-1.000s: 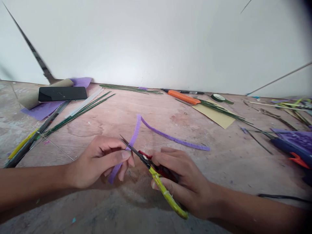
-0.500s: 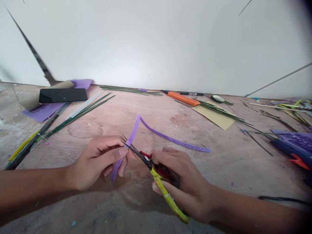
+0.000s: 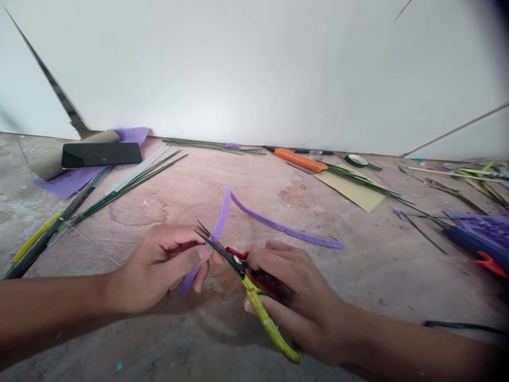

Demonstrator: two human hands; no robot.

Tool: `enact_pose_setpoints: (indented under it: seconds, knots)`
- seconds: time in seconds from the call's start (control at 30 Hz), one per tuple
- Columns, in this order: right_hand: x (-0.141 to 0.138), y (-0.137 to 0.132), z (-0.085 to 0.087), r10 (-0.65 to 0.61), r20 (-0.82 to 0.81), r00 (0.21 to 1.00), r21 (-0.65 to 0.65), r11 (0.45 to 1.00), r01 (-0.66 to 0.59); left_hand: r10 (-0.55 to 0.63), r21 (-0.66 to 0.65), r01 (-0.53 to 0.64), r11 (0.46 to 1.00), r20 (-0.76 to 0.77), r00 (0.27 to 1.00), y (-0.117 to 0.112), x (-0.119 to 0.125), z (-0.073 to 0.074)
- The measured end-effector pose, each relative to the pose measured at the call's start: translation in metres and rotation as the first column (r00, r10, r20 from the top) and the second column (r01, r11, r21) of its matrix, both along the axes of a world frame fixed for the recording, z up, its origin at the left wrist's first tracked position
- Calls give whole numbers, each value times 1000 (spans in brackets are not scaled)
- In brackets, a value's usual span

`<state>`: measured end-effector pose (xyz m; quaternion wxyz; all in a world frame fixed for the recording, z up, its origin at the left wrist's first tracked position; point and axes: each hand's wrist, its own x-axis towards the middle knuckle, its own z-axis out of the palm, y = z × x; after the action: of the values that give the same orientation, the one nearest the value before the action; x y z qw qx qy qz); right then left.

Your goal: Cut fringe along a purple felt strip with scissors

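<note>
A long, narrow purple paper strip [image 3: 223, 215] is pinched between the thumb and fingers of my left hand [image 3: 167, 268]. One end hangs below those fingers; the other rises to a bend and slopes down to the right onto the table. Small cuts or creases show along its edge. My right hand [image 3: 298, 297] grips a pair of scissors [image 3: 264, 315] with yellow-wrapped and red handles. The blades are slightly apart and lie across the strip, right at my left fingertips. Part of the red handle is hidden by my right fingers.
A phone [image 3: 102, 155] rests on a cardboard tube [image 3: 45, 163] at left, near green wires [image 3: 131, 187]. At the back right lie an orange cutter [image 3: 300, 160], yellow paper [image 3: 360, 193] and green tape [image 3: 357, 161]. A dark blue glue gun [image 3: 465, 239] is at far right.
The scissor handles have come slightly closer together and the blades have shifted a little left across the strip. My left hand still pinches the strip, almost unmoved.
</note>
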<state>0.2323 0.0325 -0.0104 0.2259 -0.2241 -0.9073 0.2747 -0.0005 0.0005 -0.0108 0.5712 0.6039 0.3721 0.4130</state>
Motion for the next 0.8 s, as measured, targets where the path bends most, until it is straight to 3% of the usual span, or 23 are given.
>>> enact_pose_setpoints:
  seconds: [0.3,0.8]
  knots:
    - [1,3,-1,54,-17,998,-43,998,-55,9,-27,-10,1000,-9,1000,-2,-1,0]
    - [0,1,-2,34,-36,999,-56,998,-36,-14,-85,14,996,-4,1000,-2,-2,-3]
